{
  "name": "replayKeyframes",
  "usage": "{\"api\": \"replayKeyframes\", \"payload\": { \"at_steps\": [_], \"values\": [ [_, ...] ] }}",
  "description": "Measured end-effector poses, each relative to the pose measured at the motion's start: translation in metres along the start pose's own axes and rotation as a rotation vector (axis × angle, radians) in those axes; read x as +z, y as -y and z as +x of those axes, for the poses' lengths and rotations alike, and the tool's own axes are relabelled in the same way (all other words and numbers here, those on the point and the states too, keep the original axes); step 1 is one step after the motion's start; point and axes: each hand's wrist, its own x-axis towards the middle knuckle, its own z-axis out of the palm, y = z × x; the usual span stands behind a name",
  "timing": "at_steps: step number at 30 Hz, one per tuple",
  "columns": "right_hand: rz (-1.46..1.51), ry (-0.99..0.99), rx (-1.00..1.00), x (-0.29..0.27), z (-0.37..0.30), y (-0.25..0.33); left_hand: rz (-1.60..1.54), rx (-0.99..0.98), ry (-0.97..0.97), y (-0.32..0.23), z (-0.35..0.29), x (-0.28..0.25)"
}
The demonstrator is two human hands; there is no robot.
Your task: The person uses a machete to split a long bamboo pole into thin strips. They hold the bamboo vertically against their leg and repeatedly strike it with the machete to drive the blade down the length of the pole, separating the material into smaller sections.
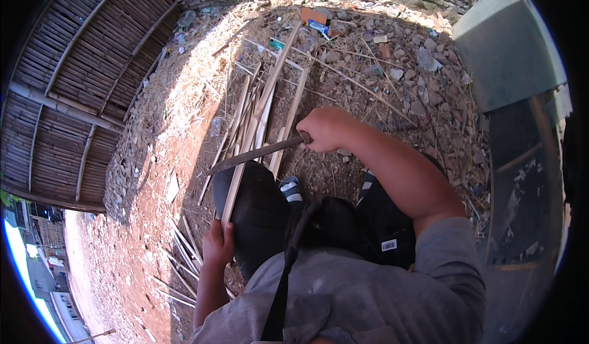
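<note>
My left hand (218, 244) is closed round the near end of a long, pale bamboo strip (234, 191). The strip runs away from me over my left knee toward the rubble. In my right hand (326, 128), the handle of a long, dark-bladed machete (254, 153) is gripped tight. Its blade points left and lies across the strip just beyond my knee; whether it cuts into the strip I cannot tell. Several more bamboo strips (288, 120) lie on the ground in front of my knees.
Thin split pieces (183, 246) are scattered on the dirt at my left. A bamboo-slat wall (67, 49) stands at far left, and a grey-green panel (512, 43) at right. Stones and litter (423, 59) cover the ground ahead. My sandalled foot (291, 189) is between my knees.
</note>
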Motion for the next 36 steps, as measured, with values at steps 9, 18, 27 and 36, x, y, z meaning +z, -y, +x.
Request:
{"api": "replayKeyframes", "payload": {
  "at_steps": [9, 18, 27, 36],
  "values": [
    [0.073, -0.048, 0.086, 0.005, 0.007, -0.022, -0.009, -0.002, 0.005, -0.004, 0.001, -0.003],
    [0.094, -0.008, 0.151, 0.001, 0.011, -0.041, 0.062, 0.026, 0.0, -0.002, 0.005, -0.006],
    [0.065, 0.042, 0.107, 0.004, 0.009, -0.025, 0.018, 0.029, 0.071, -0.007, 0.002, -0.012],
    [0.047, 0.009, 0.058, 0.006, 0.007, -0.018, 0.027, -0.02, 0.083, -0.01, 0.004, -0.012]
  ]
}}
